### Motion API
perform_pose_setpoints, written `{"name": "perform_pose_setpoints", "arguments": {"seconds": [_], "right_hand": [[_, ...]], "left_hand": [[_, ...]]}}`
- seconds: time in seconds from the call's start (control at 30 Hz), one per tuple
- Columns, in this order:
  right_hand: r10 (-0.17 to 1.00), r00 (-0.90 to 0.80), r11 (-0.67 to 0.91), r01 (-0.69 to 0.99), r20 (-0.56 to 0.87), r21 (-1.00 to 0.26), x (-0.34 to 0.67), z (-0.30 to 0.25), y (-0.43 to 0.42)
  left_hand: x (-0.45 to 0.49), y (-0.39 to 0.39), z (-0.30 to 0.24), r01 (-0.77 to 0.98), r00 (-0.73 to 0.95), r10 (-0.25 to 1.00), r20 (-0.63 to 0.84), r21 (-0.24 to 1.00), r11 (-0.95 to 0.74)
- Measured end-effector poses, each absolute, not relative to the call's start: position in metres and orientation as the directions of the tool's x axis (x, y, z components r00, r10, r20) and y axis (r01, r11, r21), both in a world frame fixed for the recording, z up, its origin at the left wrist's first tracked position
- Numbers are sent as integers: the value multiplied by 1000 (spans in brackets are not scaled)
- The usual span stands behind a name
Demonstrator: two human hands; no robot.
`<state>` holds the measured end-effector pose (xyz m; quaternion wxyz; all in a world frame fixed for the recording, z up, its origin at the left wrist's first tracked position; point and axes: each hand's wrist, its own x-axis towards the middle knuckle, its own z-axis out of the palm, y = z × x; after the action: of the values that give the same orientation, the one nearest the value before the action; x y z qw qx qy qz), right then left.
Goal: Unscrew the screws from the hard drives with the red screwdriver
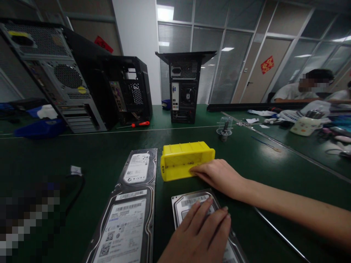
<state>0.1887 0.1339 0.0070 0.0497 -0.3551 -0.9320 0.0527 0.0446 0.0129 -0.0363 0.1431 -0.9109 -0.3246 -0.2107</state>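
Back L: big grey-and-black metal PC case (55, 73) w/ a smaller black PC case (128, 91) next to it, both on the dark green counter (104, 153).
Tool: red-handled screwdriver (140, 124) lies in front of the smaller case.
Two drives: far silver hard drive w/ white label (138, 166) & near silver hard drive w/ barcodes (123, 230), end to end.
L hand (200, 233): flat, fingers out straight, lies on top of a third silver hard drive (189, 202). Grips nothing.
Box: yellow plastic box (183, 159) just past the third drive, beside the far one.
R hand (219, 175): loose & flat, fingertips touch the box's low front edge, not wrapped round it.
Back mid: tall black PC case (183, 87).
R side: small clear plastic cup (225, 129); a person in white (293, 93) sits far back.
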Motion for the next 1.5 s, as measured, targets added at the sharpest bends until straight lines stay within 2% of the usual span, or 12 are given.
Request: {"name": "perform_pose_setpoints", "arguments": {"seconds": [0.2, 0.4, 0.53, 0.77, 1.0, 1.2, 1.37, 1.5], "right_hand": [[546, -838, 819, 530, 16, -218, 223, 24, 130], [510, -860, 842, 490, 32, -226, 245, 29, 117], [486, -872, 870, 475, 59, -134, 244, 25, 113], [405, -910, 898, 414, 86, 150, 240, 17, 112], [302, -946, 885, 325, 118, 334, 239, 16, 107], [281, -948, 873, 316, 147, 372, 240, 10, 104], [306, -941, 876, 338, 145, 345, 242, 7, 102], [339, -929, 875, 369, 146, 314, 244, 5, 100]], "left_hand": [[44, 12, -37, 644, 710, 523, 472, -134, -753], [46, 13, -34, 655, 701, 518, 491, -154, -740], [46, 14, -34, 649, 711, 521, 472, -157, -744], [45, 14, -33, 635, 733, 523, 435, -160, -756], [46, 14, -35, 649, 700, 520, 489, -133, -749], [45, 15, -39, 642, 720, 529, 449, -142, -753], [46, 14, -37, 656, 702, 526, 480, -147, -741], [46, 13, -35, 641, 729, 530, 433, -162, -750]]}}
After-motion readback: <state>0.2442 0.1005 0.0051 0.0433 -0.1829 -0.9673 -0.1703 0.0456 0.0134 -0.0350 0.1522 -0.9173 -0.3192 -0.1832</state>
